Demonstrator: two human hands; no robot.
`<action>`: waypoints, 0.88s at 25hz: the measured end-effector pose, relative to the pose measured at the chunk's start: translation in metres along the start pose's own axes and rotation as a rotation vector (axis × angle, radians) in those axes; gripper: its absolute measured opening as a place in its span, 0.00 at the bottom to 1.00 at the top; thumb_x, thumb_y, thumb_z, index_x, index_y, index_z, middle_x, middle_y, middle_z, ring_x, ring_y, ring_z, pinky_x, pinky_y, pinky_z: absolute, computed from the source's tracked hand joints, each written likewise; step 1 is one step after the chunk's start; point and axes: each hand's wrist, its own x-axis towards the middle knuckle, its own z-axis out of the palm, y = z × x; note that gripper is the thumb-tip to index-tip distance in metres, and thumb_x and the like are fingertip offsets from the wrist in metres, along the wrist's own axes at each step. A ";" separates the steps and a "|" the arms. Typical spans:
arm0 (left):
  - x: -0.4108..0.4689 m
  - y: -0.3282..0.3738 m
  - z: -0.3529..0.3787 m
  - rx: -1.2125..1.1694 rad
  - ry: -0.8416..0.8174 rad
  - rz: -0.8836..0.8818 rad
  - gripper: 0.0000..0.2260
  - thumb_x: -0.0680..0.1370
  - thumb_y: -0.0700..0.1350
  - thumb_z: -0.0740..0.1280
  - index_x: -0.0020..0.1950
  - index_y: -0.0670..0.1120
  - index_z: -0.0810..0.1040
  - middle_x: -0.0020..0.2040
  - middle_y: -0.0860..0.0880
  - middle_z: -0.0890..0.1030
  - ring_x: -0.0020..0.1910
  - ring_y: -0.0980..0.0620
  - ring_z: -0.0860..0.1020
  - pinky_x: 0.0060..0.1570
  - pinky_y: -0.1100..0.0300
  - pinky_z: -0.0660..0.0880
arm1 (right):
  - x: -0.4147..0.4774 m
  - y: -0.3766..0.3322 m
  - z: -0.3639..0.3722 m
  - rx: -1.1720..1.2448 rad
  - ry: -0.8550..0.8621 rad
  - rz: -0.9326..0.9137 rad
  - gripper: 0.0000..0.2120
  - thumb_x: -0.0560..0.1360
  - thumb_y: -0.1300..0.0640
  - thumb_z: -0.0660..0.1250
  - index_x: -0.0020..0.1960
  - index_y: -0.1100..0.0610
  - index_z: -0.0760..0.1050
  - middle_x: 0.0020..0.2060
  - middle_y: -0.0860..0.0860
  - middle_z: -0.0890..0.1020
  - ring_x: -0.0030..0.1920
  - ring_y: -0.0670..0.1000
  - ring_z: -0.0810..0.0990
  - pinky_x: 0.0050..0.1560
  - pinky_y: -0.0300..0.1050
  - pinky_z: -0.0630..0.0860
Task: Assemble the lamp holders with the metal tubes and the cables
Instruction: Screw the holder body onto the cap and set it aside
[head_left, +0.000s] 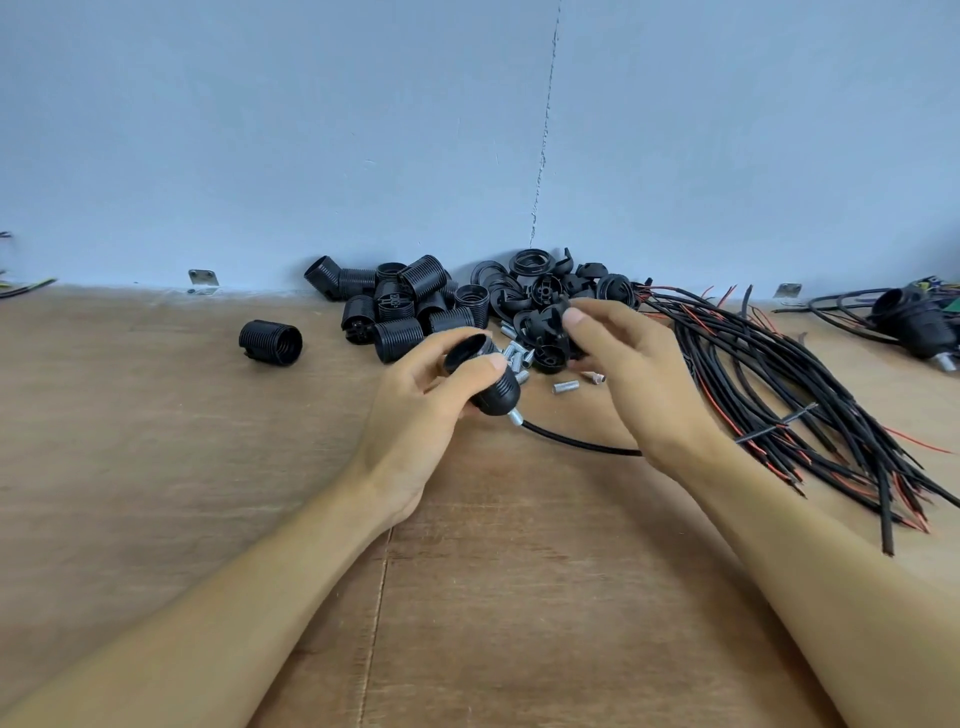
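My left hand (415, 415) grips a black lamp holder (491, 387) above the wooden table (208, 467). A short metal tube (514, 417) sticks out of its lower end, and a black cable (576, 441) runs from the tube to the right, under my right wrist. My right hand (634, 374) reaches over the pile of black caps (545, 312), with its thumb and fingers curled round one black cap (550, 332). Loose metal tubes (519, 358) lie between my hands.
A heap of threaded black holder bodies (410, 306) lies against the blue wall, with one apart at the left (270, 342). A bundle of black and red cables (789, 395) fans out on the right. Assembled holders (914, 322) sit at the far right.
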 end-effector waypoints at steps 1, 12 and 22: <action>0.001 0.001 0.000 -0.020 0.017 0.005 0.19 0.66 0.56 0.76 0.56 0.56 0.85 0.52 0.53 0.86 0.56 0.48 0.84 0.61 0.43 0.79 | 0.001 -0.003 0.001 0.191 -0.052 0.065 0.11 0.78 0.50 0.67 0.56 0.53 0.81 0.51 0.47 0.86 0.52 0.45 0.83 0.53 0.44 0.78; -0.009 0.001 0.010 0.371 0.117 0.260 0.15 0.68 0.58 0.80 0.51 0.59 0.81 0.48 0.59 0.86 0.46 0.55 0.84 0.44 0.56 0.81 | -0.010 -0.015 0.012 0.563 -0.388 0.229 0.14 0.77 0.51 0.67 0.59 0.56 0.81 0.56 0.54 0.84 0.56 0.50 0.81 0.56 0.44 0.78; -0.006 0.000 0.011 0.508 0.039 0.201 0.08 0.74 0.52 0.77 0.51 0.54 0.85 0.41 0.50 0.85 0.43 0.50 0.81 0.46 0.48 0.75 | -0.007 -0.010 0.010 0.386 -0.368 0.103 0.19 0.71 0.60 0.71 0.62 0.57 0.79 0.59 0.53 0.84 0.63 0.49 0.81 0.55 0.42 0.77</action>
